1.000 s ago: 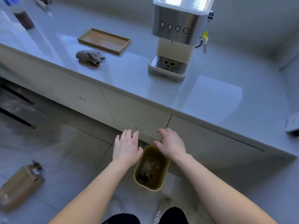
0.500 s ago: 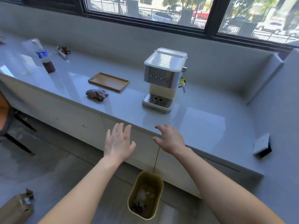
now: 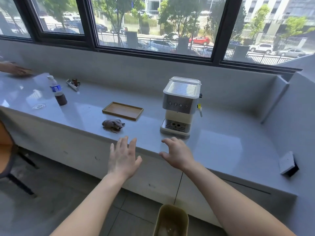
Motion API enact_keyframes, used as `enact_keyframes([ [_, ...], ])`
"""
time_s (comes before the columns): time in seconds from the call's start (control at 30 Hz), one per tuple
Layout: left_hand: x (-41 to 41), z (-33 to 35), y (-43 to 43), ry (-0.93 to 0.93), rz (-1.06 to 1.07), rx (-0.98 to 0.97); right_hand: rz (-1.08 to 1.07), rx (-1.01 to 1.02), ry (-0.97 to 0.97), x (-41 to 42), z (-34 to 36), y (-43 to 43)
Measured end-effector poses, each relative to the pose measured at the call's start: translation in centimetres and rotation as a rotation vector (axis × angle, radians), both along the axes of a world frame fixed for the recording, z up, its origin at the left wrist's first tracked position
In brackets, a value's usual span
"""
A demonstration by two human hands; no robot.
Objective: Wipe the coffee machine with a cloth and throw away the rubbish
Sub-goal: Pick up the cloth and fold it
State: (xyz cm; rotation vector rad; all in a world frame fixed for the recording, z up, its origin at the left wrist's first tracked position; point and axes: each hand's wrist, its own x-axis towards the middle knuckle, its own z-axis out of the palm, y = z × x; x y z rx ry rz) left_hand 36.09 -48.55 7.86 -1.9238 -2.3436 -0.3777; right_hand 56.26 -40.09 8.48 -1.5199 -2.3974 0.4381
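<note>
The silver and cream coffee machine (image 3: 181, 106) stands on the grey counter (image 3: 221, 143) under the window. A crumpled grey cloth (image 3: 112, 124) lies on the counter to its left. On the floor below sits an olive rubbish bin (image 3: 171, 220), cut off by the frame's bottom edge. My left hand (image 3: 123, 156) hovers at the counter's front edge with fingers spread and holds nothing. My right hand (image 3: 177, 153) hangs over the counter edge just in front of the machine, fingers loosely bent and empty.
A wooden tray (image 3: 122, 111) lies behind the cloth. A bottle with dark liquid (image 3: 57, 91) and a small tool (image 3: 73, 84) sit far left, where another person's hand (image 3: 14, 68) rests. A white block (image 3: 287, 162) lies at the right. A chair (image 3: 6, 157) stands at left.
Both of my hands rose from the bin's rim on the floor up to the counter's front edge, and my view lifted from the floor to the window.
</note>
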Motion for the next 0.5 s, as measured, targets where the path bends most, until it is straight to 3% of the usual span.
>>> enact_keyframes([
  [0.5,-14.3,1.7,-0.7,0.025,-0.064,-0.065,-0.073,-0.032,-0.010,-13.3,1.3,-1.6],
])
